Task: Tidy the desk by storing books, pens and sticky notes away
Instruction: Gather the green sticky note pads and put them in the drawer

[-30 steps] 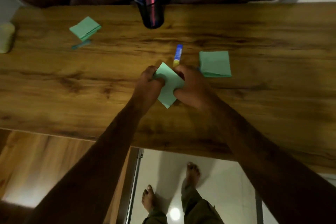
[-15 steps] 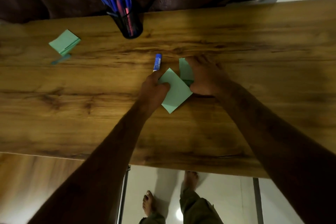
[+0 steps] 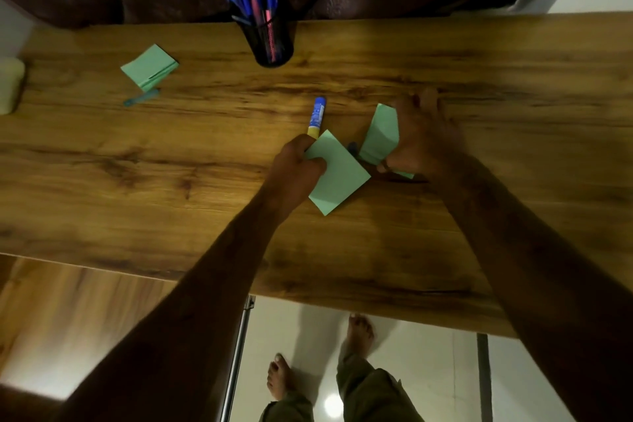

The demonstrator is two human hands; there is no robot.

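Desk (image 3: 137,181): L hand (image 3: 294,171) & R hand (image 3: 421,140) fingers each pinch green sticky pads.

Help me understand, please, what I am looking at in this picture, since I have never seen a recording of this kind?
There is no machine here. A person wears a camera on the head, so the single view looks down over both bare arms at a wooden desk, with the floor and the person's feet below its near edge.

The left hand pinches a green pad of sticky notes just above the desk. The right hand grips a second green pad, tilted up on edge.

Between the hands, a little farther back, lies a glue stick with a blue cap. At the back stands a black mesh cup full of blue pens. To the far left lies a third green pad, with a small teal strip beside it, too blurred to name.
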